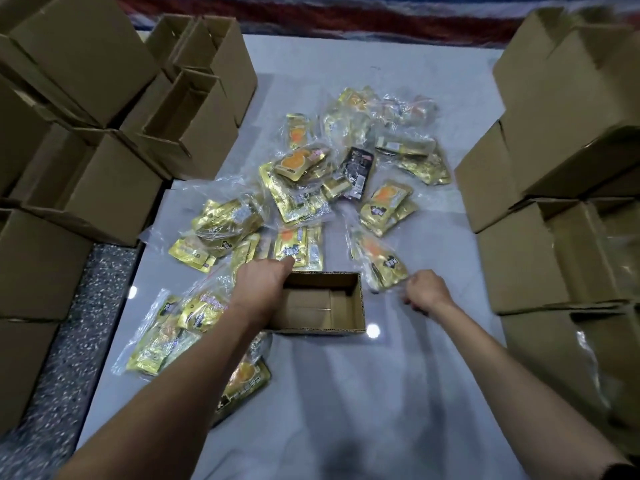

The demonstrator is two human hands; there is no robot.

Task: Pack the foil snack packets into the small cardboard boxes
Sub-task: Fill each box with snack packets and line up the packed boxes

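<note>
Cardboard small box stands open between both hands. Over its far left corner the left hand stretches one finger onto a gold foil packet; I cannot tell its grip. Right of the box, the right hand pinches a clear bag of packets.

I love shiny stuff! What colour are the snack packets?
The packets are gold with orange, head view.

Cool, moderate overhead light. Two small glare spots sit on the glossy white surface, with soft shadows near. Foil packets glint. The right boxes are blurred, and the edges bend with wide-angle distortion.
</note>
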